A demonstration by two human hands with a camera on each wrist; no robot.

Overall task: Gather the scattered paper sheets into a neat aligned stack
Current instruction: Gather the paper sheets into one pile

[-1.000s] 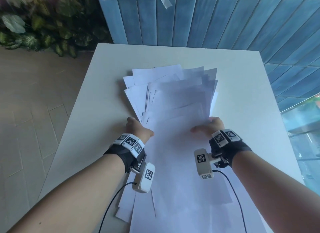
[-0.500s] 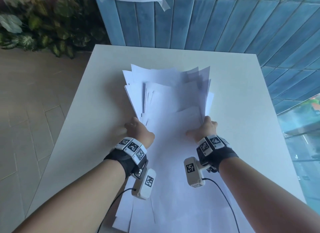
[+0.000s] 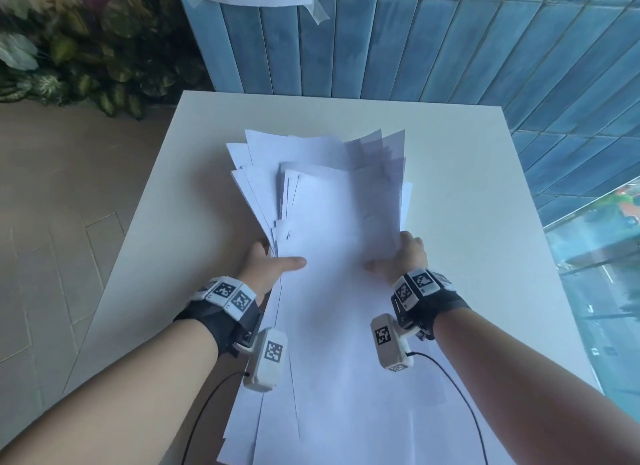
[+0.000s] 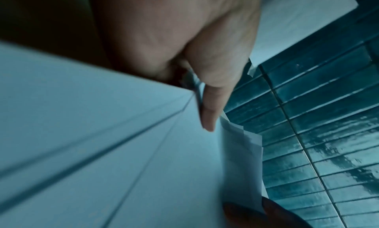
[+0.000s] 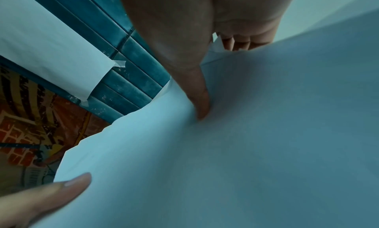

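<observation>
Head view shows us the paper sheets [image 3: 332, 222] fanned across the white desk [image 3: 467, 174], between our hands: left hand [image 3: 268, 267] grips their edge at 9 o'clock, right hand [image 3: 403, 257] grips at 3 o'clock, thumbs on top.

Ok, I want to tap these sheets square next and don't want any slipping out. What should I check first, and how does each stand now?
1. Left hand holds the left side of the papers, thumb on top: ok.
2. Right hand holds the right side, thumb on top, fingers curled under: ok.
3. Far edges of the papers line up: not ok, they fan out unevenly.
4. Near ends are gathered: not ok, several trail past the wrists to the table's near edge.
5. Every sheet is inside the grip: cannot tell, the lower layers are hidden.
6. Bare table ahead for tapping: ok.
</observation>
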